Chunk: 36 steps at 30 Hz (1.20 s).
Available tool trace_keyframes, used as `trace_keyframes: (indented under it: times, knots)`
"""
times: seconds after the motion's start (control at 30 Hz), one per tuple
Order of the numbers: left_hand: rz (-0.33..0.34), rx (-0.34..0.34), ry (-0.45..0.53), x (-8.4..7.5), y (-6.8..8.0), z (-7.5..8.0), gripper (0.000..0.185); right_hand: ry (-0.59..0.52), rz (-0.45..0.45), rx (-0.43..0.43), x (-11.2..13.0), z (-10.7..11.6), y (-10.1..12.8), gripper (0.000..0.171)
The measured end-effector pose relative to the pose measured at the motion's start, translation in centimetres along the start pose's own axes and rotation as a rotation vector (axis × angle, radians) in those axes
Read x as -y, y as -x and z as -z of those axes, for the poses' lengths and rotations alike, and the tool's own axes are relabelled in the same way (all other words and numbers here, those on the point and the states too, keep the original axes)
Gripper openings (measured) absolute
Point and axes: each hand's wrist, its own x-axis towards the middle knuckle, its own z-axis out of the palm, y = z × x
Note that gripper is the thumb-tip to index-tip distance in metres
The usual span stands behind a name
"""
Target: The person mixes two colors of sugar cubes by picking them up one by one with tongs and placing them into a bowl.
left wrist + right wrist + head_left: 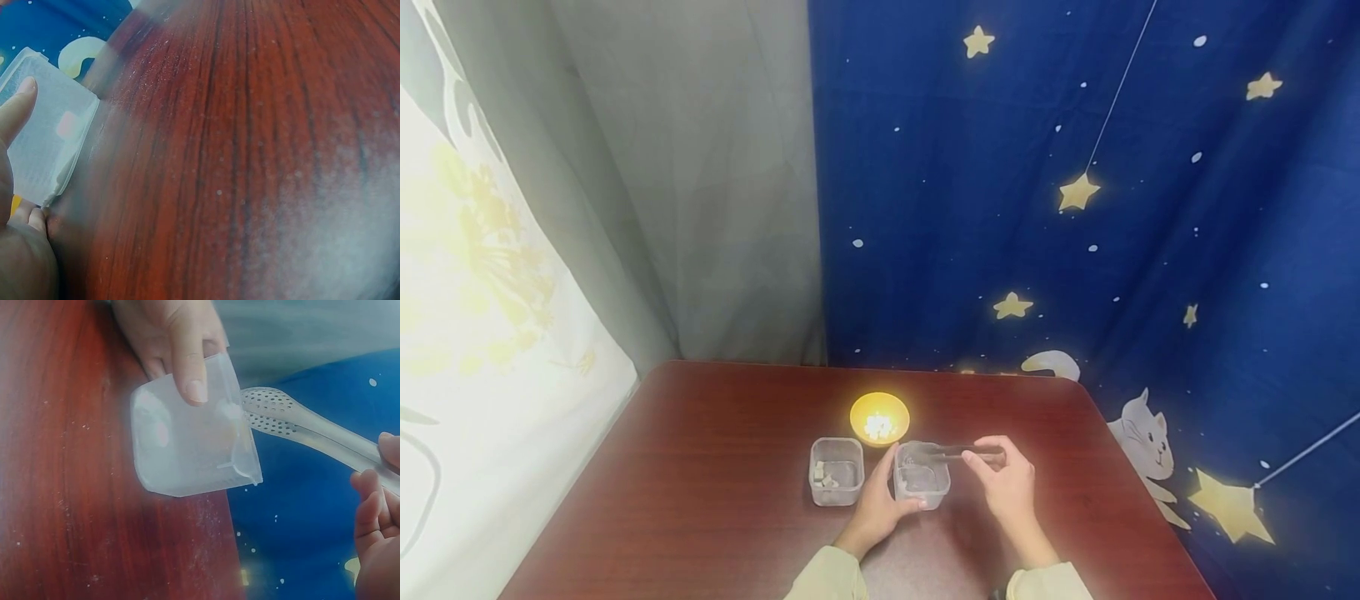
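The left hand [880, 500] grips the clear square plastic box [922, 475] while the right hand [1009, 482] pinches clear plastic tongs [958, 451], tips over the box; next, I think, they reach toward the yellow bowl [880, 417] at eleven o'clock.

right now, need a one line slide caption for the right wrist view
Left hand grips a clear plastic container on the red wooden table while the right hand holds perforated tongs at its rim.

Head overview; close wrist views
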Motion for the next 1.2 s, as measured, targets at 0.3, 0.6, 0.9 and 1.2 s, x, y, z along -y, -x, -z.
trace_keyframes:
  times: [0.3,0.6,0.9,1.2]
  knots:
    - [0.008,0.001,0.002,0.0,0.0,0.0,0.105,-0.052,0.013,-0.067,2.0,0.5,0.1,0.021]
    - [0.008,-0.001,0.007,0.1,0.0,-0.1,0.103,-0.098,0.013,-0.120,2.4,0.5,-0.2,0.021]
    - [0.006,-0.006,0.015,0.0,0.1,-0.1,0.102,-0.128,0.045,-0.169,3.4,0.4,-1.3,0.021]
    - [0.007,-0.001,0.004,0.0,0.1,-0.1,0.101,-0.244,0.082,-0.217,2.6,-0.8,-3.1,0.024]
